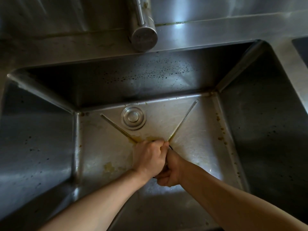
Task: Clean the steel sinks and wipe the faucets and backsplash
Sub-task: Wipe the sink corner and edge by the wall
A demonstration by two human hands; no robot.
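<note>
Steel sink basin (pixel 260 130), deep and rectangular, fills nearly the whole view; its floor carries two pressed diagonal creases that converge toward the near middle, with yellowish residue along them and in patches on the floor near the left forearm. Round steel drain plug (pixel 133 117) sits at the far side of the floor, between the two creases. Far wall is speckled with dark water droplets; brownish specks line the right floor edge. Cylindrical steel faucet spout (pixel 144 36) hangs over the far rim, end cap facing the camera (dull, spotted). Behind it, the steel backsplash (pixel 66 12) rises from the rear ledge, with a grimy seam at their joint. Left hand (pixel 147 158) and right hand (pixel 168 172) are pressed together on the basin floor where the creases meet, fingers of both curled tight round something dark held between them; what it is cannot be told. Second basin corner shows at far right.
</note>
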